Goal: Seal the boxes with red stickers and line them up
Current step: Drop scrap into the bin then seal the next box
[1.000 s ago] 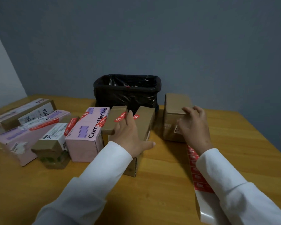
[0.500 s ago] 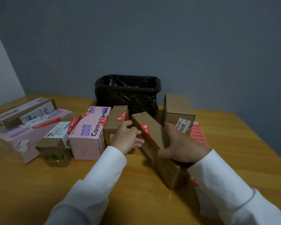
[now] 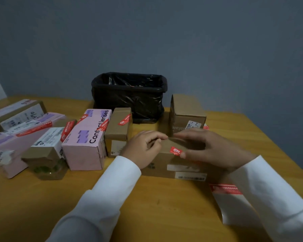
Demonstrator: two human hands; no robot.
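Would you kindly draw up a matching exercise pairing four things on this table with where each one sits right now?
Things
1. pink box
2. black bin
3. sticker sheet
4. brown box

Places
A. at the back of the table, against the wall
B. under both hands, the left hand and the right hand
C. in the row on the left, beside a small brown carton
D. near the front edge, partly under the right sleeve

Pairs: 1-C, 2-A, 3-D, 4-B
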